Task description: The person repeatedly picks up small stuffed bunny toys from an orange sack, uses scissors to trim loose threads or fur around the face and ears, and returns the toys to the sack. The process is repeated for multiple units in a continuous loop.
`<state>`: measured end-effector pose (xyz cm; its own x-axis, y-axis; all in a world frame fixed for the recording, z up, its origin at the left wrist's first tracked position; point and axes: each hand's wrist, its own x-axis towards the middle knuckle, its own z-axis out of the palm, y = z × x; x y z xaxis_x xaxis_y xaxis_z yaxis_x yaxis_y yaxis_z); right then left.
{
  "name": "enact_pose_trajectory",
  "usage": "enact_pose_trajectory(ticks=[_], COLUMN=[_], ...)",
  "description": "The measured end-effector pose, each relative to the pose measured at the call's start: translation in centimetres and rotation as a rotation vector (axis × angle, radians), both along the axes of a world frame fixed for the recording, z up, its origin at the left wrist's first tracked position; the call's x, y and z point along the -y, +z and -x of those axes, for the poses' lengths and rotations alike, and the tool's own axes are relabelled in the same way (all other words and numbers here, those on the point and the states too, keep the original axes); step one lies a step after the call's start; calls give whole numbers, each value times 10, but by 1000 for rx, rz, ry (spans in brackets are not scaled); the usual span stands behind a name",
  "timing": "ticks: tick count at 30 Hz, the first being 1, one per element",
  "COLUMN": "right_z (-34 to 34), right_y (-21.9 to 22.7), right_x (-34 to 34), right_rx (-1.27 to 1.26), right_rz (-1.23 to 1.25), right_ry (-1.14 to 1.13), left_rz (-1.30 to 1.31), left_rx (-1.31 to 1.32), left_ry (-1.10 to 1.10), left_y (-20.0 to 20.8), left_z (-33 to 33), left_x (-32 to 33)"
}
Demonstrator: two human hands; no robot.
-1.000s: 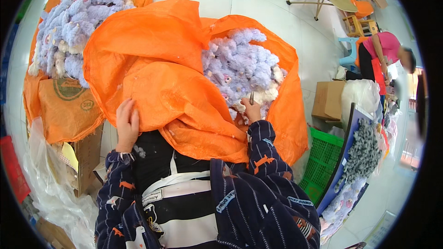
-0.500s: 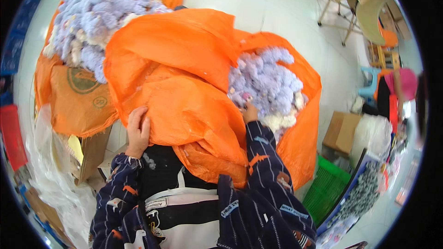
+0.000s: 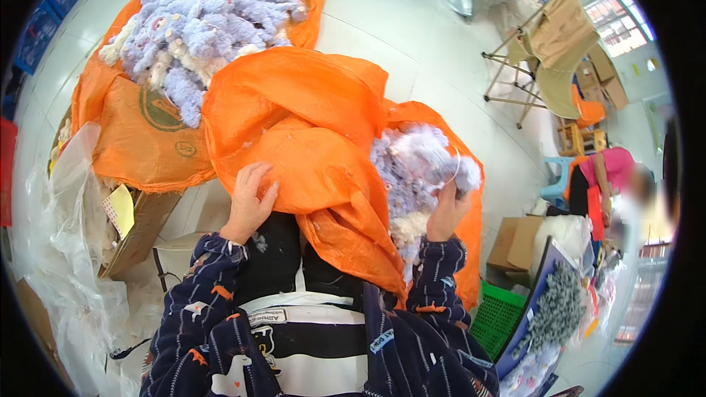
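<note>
A large orange woven sack [image 3: 316,154] lies bunched across my lap. My left hand [image 3: 250,202] rests on its near left side, fingers spread and holding nothing. At the sack's right opening, my right hand [image 3: 450,213] is closed on a fluffy lavender plush toy [image 3: 434,156], raised a little and smeared by motion. Beneath it, more lavender and cream plush toys [image 3: 404,195] sit in the sack's mouth. Some of the right fingers are hidden behind the plush.
At the far left, a heap of lavender plush toys [image 3: 213,18] lies on another orange sack [image 3: 140,129]. A folding chair [image 3: 551,51], cardboard box [image 3: 515,242] and green basket [image 3: 496,316] stand to the right. Clear plastic [image 3: 73,235] lies at left. Another person [image 3: 607,173] bends over at right.
My right hand has come up out of the plush pile and moved right, lifting a plush toy. The left hand stays on the sack. The whole view has shifted as my head moved.
</note>
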<state>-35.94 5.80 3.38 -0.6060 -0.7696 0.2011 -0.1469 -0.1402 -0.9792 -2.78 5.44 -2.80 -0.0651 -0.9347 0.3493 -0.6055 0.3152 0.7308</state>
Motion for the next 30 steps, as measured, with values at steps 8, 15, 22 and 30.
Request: enact_pose_trajectory(ticks=[8, 15, 22, 30], right_z=[-117, -141, -133, -118], right_y=[60, 49, 40, 13], right_x=[-39, -56, -54, -59], right_rx=[304, 581, 642, 127], right_rz=[-12, -338, -437, -446], right_ry=[322, 458, 541, 643], left_rz=[100, -538, -700, -740], left_rx=[-36, -573, -936, -983], left_ry=[-352, -535, -635, -511], left_y=[81, 65, 62, 64], left_z=[18, 8, 8, 7], left_x=[-36, -66, -76, -69])
